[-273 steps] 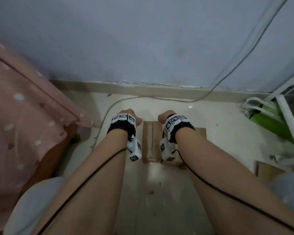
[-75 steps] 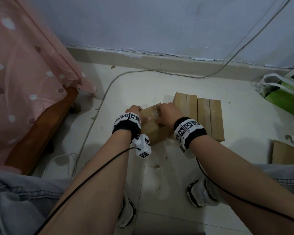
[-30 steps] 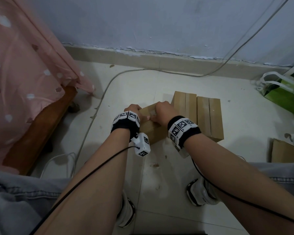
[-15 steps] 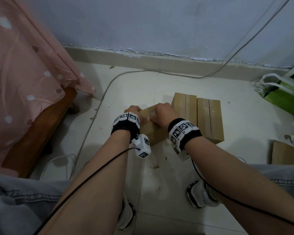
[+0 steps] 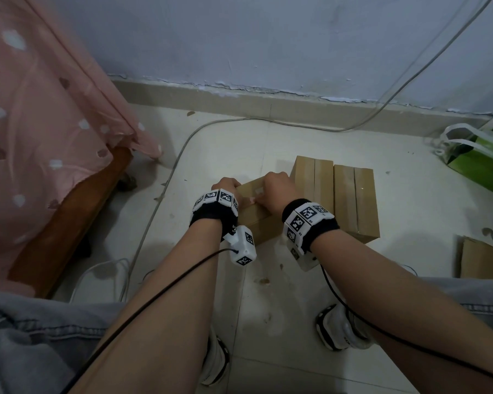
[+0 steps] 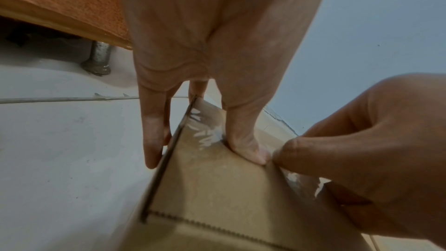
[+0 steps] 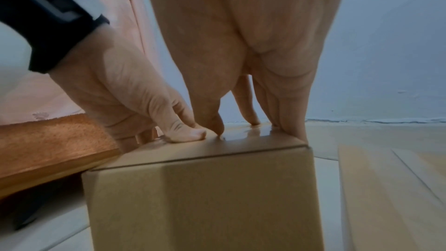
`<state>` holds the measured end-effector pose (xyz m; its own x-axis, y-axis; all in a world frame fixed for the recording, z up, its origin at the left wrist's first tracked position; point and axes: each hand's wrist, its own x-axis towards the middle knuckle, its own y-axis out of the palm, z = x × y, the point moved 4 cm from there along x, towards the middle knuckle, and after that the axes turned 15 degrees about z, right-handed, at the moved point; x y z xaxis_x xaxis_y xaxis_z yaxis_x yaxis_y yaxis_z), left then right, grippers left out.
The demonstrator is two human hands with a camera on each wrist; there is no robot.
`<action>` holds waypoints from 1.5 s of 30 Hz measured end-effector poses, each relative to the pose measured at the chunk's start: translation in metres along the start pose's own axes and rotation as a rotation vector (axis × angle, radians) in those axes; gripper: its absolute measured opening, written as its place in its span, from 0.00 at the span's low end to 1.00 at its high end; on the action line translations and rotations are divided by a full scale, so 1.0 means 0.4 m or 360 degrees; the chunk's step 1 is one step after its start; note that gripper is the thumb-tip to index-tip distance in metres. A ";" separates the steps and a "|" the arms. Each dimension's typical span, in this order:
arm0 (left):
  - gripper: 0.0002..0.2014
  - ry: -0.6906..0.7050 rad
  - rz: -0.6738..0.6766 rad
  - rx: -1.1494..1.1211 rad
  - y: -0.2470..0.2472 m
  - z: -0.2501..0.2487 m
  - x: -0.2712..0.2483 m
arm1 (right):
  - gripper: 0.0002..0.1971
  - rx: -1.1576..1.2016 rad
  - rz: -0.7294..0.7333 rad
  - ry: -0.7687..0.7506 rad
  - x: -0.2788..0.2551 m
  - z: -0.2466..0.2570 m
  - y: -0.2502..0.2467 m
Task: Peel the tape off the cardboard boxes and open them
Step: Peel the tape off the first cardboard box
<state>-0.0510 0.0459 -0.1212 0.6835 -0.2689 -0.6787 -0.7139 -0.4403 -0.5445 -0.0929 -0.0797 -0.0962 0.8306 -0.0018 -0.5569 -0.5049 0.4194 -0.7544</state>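
At far left we see a pink dotted curtain [image 5: 40, 115] hanging over a brown wooden furniture edge [image 5: 69, 223]. On the pale tiled floor [image 5: 268, 308], our left hand [image 5: 225, 186] grasps the small brown cardboard box [image 5: 256, 223]: the thumb [image 6: 246, 140] presses on its top while the fingers [image 6: 152, 136] lie down its left side. The clear shiny tape [image 6: 205, 131] runs along the top of this box. Our right hand [image 5: 276, 189] rests on the same top, its thumb tip [image 7: 214, 121] digging at the tape beside the left thumb; whether it has pinched any tape free, we cannot tell. Just right of this box stand two taller brown taped cardboard boxes [image 5: 336, 194], side by side. At far right lies a green and white bag [image 5: 478, 163].
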 end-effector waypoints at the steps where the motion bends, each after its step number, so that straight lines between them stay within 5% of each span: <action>1: 0.25 0.0003 -0.0002 0.0000 0.001 0.001 0.002 | 0.14 0.0009 -0.0007 -0.0001 -0.001 0.000 -0.001; 12: 0.27 -0.0036 -0.0033 -0.0022 0.006 0.004 -0.002 | 0.07 -0.0029 -0.0103 0.0008 -0.002 -0.002 -0.011; 17: 0.27 -0.0017 -0.0028 -0.0023 0.004 0.005 0.002 | 0.19 0.0109 -0.0036 -0.0007 0.008 -0.006 -0.015; 27: 0.26 -0.0002 -0.0039 -0.0046 0.006 0.006 0.001 | 0.13 0.0047 -0.0066 -0.0002 0.006 0.003 -0.010; 45: 0.26 0.0020 -0.0032 -0.0094 0.004 0.014 0.007 | 0.19 0.0101 -0.0091 0.0007 0.014 -0.003 -0.016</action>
<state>-0.0513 0.0492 -0.1268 0.6998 -0.2700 -0.6613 -0.6899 -0.4955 -0.5278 -0.0854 -0.0835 -0.0951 0.8564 -0.0310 -0.5153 -0.4410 0.4750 -0.7615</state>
